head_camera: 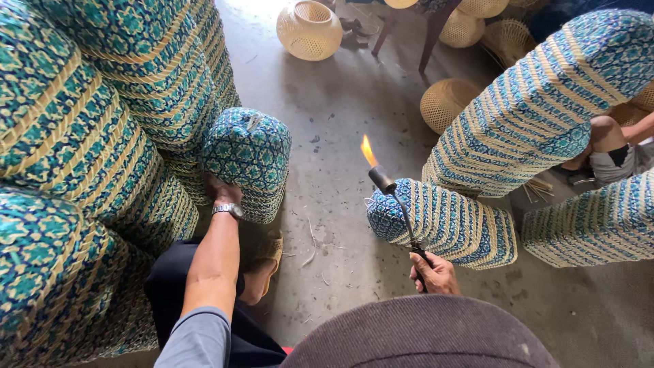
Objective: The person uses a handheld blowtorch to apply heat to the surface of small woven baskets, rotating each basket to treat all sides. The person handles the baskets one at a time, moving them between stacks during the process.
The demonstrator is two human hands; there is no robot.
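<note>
Right hand (pixel 434 272) gripped thin black gas torch (pixel 400 208), flame lit, over concrete floor (pixel 334 204). Left hand (pixel 223 191) fingers closed on teal-and-straw woven basket (pixel 246 160) beside stack. Best keep flame moving, brief passes.

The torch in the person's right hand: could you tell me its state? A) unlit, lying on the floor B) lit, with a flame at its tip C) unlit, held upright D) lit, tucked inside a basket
B: the right hand grips the torch, and an orange flame burns at its tip above the concrete floor.
</note>
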